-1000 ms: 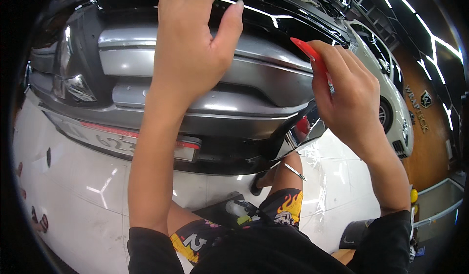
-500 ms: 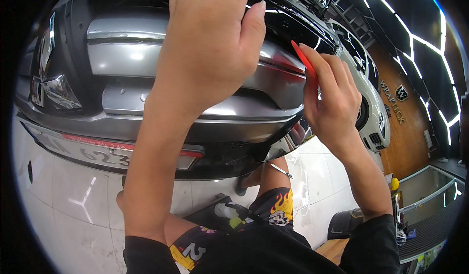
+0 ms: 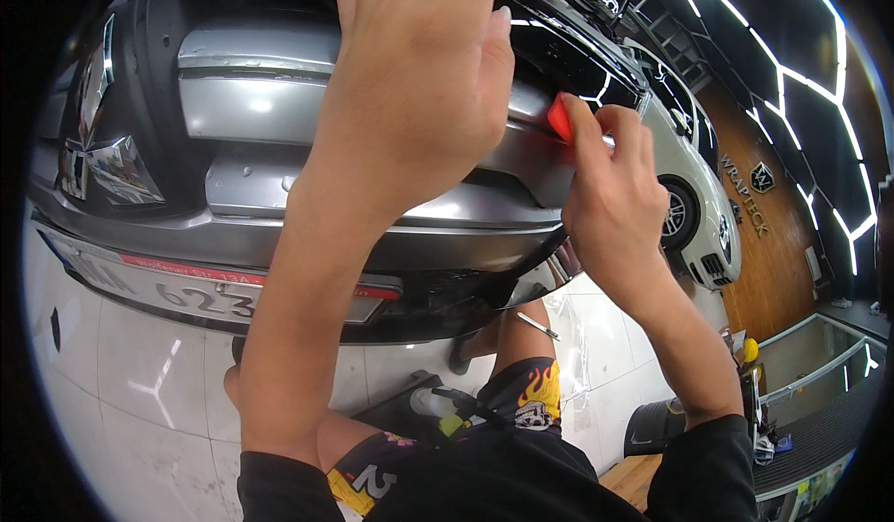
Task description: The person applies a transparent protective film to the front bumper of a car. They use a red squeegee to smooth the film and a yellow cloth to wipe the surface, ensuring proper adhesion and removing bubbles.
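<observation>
So on my head feed the right hand is right of centre, a bit above the middle of the frame, and it's got a red squeegee pinched between thumb and fingers. Grip's together, clamped on the red plastic. The squeegee sits upper right of centre, at the right end of a silver-grey panel on the car. Most of it is tucked behind the fingers, and I can't tell whether its edge is actually pressing on the surface.

Left hand is a different story. It fills the top centre of my frame, back of the hand toward me, thumb sticking out to the right, and the fingertips run off the top edge. I honestly can't tell if those fingers are apart or closed on something. It's blocking a big chunk of the panel too.

Far left there's a chrome emblem, and a white number plate with a red strip slants across the lower left, partly behind the left forearm. I can see a few droplet-like spots on the grey stuff near it.

Below centre, a thin pen lies against the person's leg, just above the flame-print shorts. Right side of the frame: white car in front of a brown wall.
</observation>
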### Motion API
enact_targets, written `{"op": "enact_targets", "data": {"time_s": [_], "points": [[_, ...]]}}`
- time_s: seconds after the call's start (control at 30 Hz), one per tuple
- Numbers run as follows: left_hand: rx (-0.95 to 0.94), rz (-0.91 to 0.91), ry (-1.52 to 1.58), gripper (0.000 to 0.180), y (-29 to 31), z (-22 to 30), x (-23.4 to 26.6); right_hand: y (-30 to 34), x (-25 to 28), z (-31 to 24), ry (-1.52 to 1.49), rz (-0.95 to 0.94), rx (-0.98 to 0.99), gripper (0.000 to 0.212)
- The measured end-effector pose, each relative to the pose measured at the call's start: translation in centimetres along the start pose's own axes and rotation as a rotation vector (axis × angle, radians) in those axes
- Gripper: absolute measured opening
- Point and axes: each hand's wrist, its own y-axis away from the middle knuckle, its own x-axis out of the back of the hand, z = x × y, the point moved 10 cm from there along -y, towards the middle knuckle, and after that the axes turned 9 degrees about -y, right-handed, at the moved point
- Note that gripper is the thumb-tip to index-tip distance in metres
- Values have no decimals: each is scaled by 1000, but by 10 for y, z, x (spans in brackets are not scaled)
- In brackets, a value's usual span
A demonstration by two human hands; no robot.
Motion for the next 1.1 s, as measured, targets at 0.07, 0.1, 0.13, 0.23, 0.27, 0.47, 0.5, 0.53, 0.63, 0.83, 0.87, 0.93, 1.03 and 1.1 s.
{"op": "enact_targets", "data": {"time_s": [0.07,0.1,0.13,0.23,0.27,0.47,0.5,0.53,0.63,0.83,0.87,0.93,1.03,1.1], "points": [[5,1,-6,46,0,-1,0,2,-7,1,-3,-54,-58,47],[9,-4,-8,46,0,0,0,3,-7,1,-9,-44,-68,48],[14,-5,-7,47,-1,0,0,4,-7,2,-15,-34,-77,48],[25,-35,-24,48,-3,1,-5,5,-6,5,-35,-83,-90,49],[36,-63,-30,48,-2,1,-8,6,-5,7,-41,-113,-91,49],[76,-205,-93,49,2,1,-12,39,32,32,-631,-134,-323,35],[76,-213,-101,49,4,0,-12,48,30,38,-830,-127,-413,29],[42,-210,-118,49,5,0,-12,55,27,45,-950,-152,-530,24],[19,-203,-89,49,5,5,-17,53,38,70,-1034,253,-451,16],[70,-193,-76,49,-8,5,-10,-2,20,65,-945,317,-136,13],[78,-195,-74,49,-7,6,-11,-6,21,59,-864,293,-45,11],[56,-171,-65,48,-7,7,-8,-12,23,48,-769,288,99,11],[3,-122,-47,48,-6,9,-7,-18,28,40,-695,288,232,16],[5,-122,-75,48,-4,5,-9,-19,31,37,-719,264,242,16]]}}
